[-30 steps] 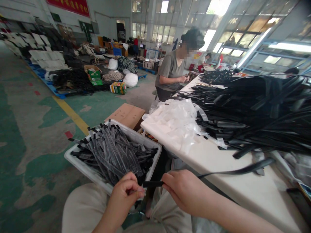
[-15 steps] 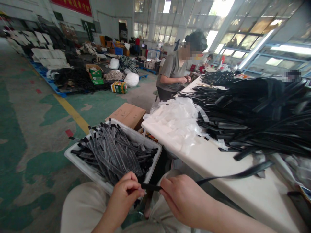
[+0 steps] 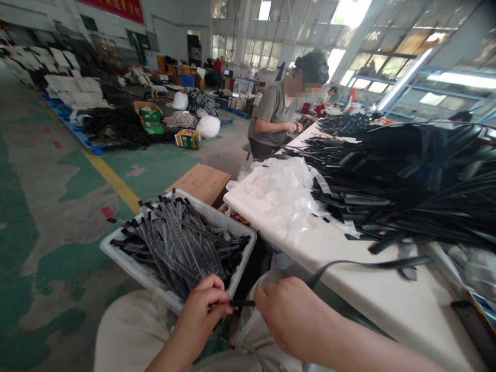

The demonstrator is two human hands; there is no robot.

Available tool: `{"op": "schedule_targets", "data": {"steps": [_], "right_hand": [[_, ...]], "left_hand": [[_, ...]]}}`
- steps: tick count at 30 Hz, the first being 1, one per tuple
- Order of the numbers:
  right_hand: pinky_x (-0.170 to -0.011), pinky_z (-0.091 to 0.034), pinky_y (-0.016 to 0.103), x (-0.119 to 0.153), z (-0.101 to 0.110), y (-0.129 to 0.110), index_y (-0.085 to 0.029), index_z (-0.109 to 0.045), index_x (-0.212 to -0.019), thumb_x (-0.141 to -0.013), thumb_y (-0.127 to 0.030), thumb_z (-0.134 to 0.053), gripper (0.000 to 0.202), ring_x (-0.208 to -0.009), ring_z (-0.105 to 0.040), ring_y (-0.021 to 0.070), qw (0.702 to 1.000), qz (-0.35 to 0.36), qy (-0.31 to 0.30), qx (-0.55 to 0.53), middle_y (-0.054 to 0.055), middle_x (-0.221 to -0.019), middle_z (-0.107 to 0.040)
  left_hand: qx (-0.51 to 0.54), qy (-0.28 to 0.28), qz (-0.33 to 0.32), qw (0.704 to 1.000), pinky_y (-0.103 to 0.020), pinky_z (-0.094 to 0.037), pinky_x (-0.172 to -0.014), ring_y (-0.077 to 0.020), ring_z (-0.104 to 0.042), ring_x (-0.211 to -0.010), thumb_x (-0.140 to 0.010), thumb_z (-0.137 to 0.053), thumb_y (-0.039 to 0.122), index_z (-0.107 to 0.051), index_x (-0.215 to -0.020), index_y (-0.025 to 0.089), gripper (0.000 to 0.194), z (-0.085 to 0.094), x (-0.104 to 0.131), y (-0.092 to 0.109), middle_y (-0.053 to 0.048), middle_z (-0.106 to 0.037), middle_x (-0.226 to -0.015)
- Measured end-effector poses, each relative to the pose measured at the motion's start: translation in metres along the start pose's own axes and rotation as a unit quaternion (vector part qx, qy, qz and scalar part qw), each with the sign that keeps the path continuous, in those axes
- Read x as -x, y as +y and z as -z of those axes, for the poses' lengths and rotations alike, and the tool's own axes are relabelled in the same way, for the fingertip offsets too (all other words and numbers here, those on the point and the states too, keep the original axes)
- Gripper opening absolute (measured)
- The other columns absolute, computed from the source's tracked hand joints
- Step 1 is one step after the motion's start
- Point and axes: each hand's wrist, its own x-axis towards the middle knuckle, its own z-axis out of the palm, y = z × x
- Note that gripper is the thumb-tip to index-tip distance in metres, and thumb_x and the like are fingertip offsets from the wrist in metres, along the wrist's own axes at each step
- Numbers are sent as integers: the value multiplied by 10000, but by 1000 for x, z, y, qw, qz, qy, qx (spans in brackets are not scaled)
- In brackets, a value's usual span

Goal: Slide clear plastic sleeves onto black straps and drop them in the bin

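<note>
Presently: one flat, flexible black strip [image 3: 242, 304], its short end spanning between the hands; span now turned narrower, tail arching higher over the edge of the smooth white desk [image 3: 387, 299], suggesting adjustment rather than release.
Left hand [image 3: 203, 310]: fingertips pinched on the strip's end.
Right hand [image 3: 292, 310]: curled, clamped farther along.
Clock from strip:
10: white plastic crate [image 3: 141, 281], heaped with grey-black strips [image 3: 178, 237].
2: bulky black strip heap [image 3: 406, 181].
1: crumpled translucent white film [image 3: 282, 186].
12–1, farther: grey-shirted co-worker [image 3: 271, 111].

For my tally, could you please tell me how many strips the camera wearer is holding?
1: a black strip between the left hand and right hand, its tail reaching over the table; another may be hidden.
</note>
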Motion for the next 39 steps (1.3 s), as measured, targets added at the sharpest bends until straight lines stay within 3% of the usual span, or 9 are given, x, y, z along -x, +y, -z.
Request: {"op": "schedule_targets", "data": {"steps": [4, 10, 13, 16, 18, 25, 28, 32, 39], "right_hand": [[-425, -163, 344, -1, 4, -2, -172, -630, -863, -734, -109, -602, 146, -586, -643, 222, 1000, 19, -24, 6, 51, -753, -693], [-446, -330, 310, -17, -12, -3, -158, -632, -845, -820, -159, -582, 56, -682, -703, 250, 997, 41, -47, -40, 80, -805, -722], [-529, -414, 310, -15, -20, 12, -154, -627, -958, -909, -265, -550, 144, -763, -721, 265, 996, -1, -16, -92, 87, -871, -735], [-584, -424, 309, -7, -21, 32, -168, -646, -914, -961, -318, -495, 218, -791, -728, 274, 992, -65, -18, -107, 86, -864, -748], [-586, -406, 302, -5, -21, 38, -175, -655, -883, -969, -284, -471, 231, -786, -729, 267, 991, -64, -27, -111, 84, -861, -753], [-571, -342, 296, -21, -23, 26, -176, -634, -864, -970, -343, -496, 241, -798, -720, 255, 988, -39, 3, -148, 79, -848, -748], [-564, -326, 289, -8, -21, 36, -181, -630, -888, -961, -353, -522, 215, -787, -713, 243, 982, -78, 9, -171, 66, -847, -742], [-590, -327, 281, 8, -18, 52, -191, -635, -852, -967, -239, -465, 211, -773, -702, 211, 979, -96, 4, -178, 53, -834, -737], [-578, -288, 285, -1, -18, 34, -192, -603, -822, -960, -233, -475, 193, -738, -674, 185, 980, -73, 54, -178, 34, -801, -714]], "left_hand": [[-6, -38, -50, 998, -262, -447, -776, -189, -624, -857, -785, -606, 131, -752, -758, 208, 168, -5, -4, -4, -34, -644, -864], [-117, -102, -77, 985, -246, -450, -709, -175, -639, -796, -861, -478, 86, -663, -750, 176, 234, -19, -5, -1, -33, -673, -777], [-242, -79, -85, 963, -262, -443, -677, -188, -646, -784, -868, -439, 59, -638, -801, 183, 243, -11, -4, -6, -35, -677, -795], [-334, -34, -103, 936, -298, -446, -677, -213, -660, -781, -912, -410, 86, -629, -844, 193, 253, 4, -6, -18, -38, -688, -812], [-361, -1, -134, 923, -321, -450, -690, -224, -657, -777, -960, -379, 145, -613, -826, 197, 275, 6, -8, -24, -40, -684, -802], [-331, 66, -211, 917, -320, -437, -654, -210, -620, -713, -997, -273, 195, -553, -768, 201, 362, -26, -11, -16, -39, -649, -732], [-337, 82, -210, 914, -321, -420, -639, -208, -608, -679, -994, -287, 205, -542, -740, 208, 360, -19, -12, -19, -38, -639, -706], [-330, 101, -182, 921, -301, -410, -606, -190, -604, -622, -997, -313, 228, -503, -683, 219, 368, -11, -19, -22, -21, -615, -648], [-279, 109, -200, 933, -231, -419, -563, -133, -608, -612, -1045, -200, 300, -456, -683, 222, 450, -47, -27, 1, 7, -586, -621]]}}
